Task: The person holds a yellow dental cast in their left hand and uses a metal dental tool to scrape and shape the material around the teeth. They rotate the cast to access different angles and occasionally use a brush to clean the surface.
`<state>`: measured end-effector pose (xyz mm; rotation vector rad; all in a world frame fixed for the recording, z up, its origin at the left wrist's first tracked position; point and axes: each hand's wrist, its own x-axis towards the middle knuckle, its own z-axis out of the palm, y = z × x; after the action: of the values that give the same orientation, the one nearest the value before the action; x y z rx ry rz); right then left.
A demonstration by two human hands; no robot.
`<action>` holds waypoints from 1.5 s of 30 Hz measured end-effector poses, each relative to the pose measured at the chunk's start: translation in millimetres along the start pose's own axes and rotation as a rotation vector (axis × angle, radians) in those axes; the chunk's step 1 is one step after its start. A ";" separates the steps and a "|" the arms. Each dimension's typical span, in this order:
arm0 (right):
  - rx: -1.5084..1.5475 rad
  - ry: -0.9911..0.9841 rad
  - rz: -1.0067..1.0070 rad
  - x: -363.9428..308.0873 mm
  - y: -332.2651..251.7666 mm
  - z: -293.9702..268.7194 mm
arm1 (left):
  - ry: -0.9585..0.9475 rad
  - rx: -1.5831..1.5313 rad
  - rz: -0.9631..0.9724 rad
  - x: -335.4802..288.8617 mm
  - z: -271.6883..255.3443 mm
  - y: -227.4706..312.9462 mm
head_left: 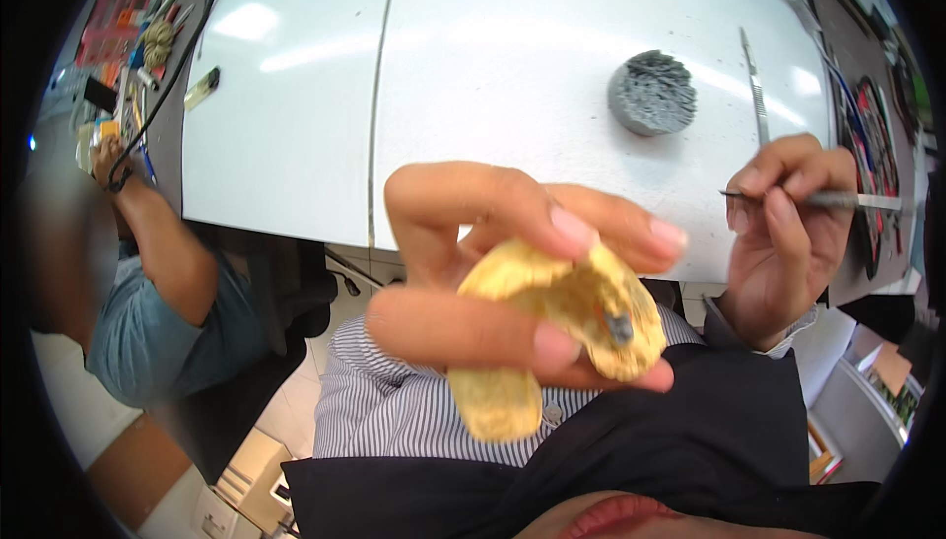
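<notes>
Close up in the middle, my left hand (463, 327) grips a yellow dental cast (503, 283), curved like a horseshoe, with fingers above and below it. A small grey piece (618, 327) sits in the cast's right end. To the right, my right hand (788, 224) pinches a slim metal carving tool (833, 200) between thumb and fingers. Its thin dark tip points left towards the cast, apart from it. Beyond that hand, a metal tool with a ridged handle and narrow pointed blade (755, 81) lies on the white table (493, 76).
A grey cylinder with a rough, bristly top (652, 94) stands on the table. At the far right lies a dark tray of tools (872, 155). A co-worker in a blue-grey sleeve (163, 342) sits at the left, beside a cluttered bench and a black cable (182, 66).
</notes>
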<state>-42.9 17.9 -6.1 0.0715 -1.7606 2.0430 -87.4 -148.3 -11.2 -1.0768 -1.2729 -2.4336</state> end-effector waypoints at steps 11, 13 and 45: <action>-1.220 -0.345 0.103 30.0 -30.5 -82.6 | -0.168 0.069 -0.253 3.0 2.4 -13.7; -1.273 -0.150 0.123 47.1 -41.2 -89.7 | -0.249 0.309 -0.229 3.6 -14.8 -13.8; -1.408 -0.549 -0.662 38.6 -22.5 -29.9 | -0.504 1.067 -0.262 14.0 -65.6 13.6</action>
<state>-62.5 59.8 21.4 0.6824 -2.5925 0.0851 -124.9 -205.2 -17.1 -1.1898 -2.5235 -1.1702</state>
